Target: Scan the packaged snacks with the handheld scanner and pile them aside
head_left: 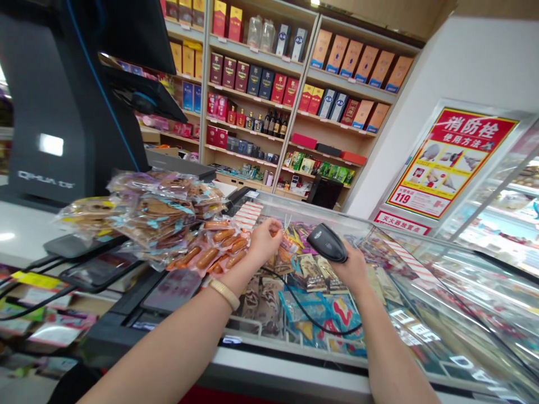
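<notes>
My right hand (352, 266) grips a black handheld barcode scanner (327, 242), its head pointing left above the glass-topped freezer (356, 220). The scanner's cable (301, 308) loops down across the glass. My left hand (266, 241), fingers pinched, holds a small orange-wrapped snack packet (289, 243) just left of the scanner; its exact kind is unclear. Beside my left wrist lie clear packs of sausages (221, 241). Further left is a heap of brown snacks in clear plastic bags (162, 210).
A dark checkout terminal (63, 123) stands on the white counter (17, 233) at left. Card-like devices with black cables (99, 269) lie below the heap. Ice cream packs (324, 314) fill the freezer. Shelves of boxed bottles (256, 78) and a red fire-hydrant sign (452, 160) are behind.
</notes>
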Available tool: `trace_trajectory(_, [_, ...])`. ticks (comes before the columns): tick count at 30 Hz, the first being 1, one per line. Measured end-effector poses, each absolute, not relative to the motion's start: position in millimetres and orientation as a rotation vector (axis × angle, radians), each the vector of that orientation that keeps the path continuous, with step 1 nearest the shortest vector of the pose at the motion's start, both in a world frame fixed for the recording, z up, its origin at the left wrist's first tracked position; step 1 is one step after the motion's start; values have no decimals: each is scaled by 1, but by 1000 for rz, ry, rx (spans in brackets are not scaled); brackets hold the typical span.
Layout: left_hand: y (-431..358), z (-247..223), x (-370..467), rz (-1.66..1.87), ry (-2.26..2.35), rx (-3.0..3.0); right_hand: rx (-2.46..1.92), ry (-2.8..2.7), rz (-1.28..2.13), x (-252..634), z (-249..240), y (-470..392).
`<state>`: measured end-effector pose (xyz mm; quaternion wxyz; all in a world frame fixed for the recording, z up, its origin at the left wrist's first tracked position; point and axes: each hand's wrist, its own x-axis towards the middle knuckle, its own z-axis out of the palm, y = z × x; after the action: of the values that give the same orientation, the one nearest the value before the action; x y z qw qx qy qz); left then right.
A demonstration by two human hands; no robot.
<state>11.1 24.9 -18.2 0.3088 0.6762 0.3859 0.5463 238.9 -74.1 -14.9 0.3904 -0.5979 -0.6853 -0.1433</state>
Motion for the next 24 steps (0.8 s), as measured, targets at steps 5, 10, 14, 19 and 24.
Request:
trace_trajectory(5, [27, -7, 5, 1560, 1002, 1549, -1502, -1901, -281, 229, -10, -80])
trace_trajectory(10, [22, -2, 4, 1594, 1007, 1532, -1478, -1997, -228, 218, -5, -83])
trace_trajectory(14, [21, -1, 4, 1595, 995, 1524, -1540, -2027, -204, 216, -4, -83])
trace_trajectory(19, [21, 0, 4, 1607, 986, 1525, -1565, -2034, -212, 217, -4, -83])
trace_trajectory(24, [19, 1, 3, 1593, 980, 1524, -1574, -2020, -222, 217, -4, -82])
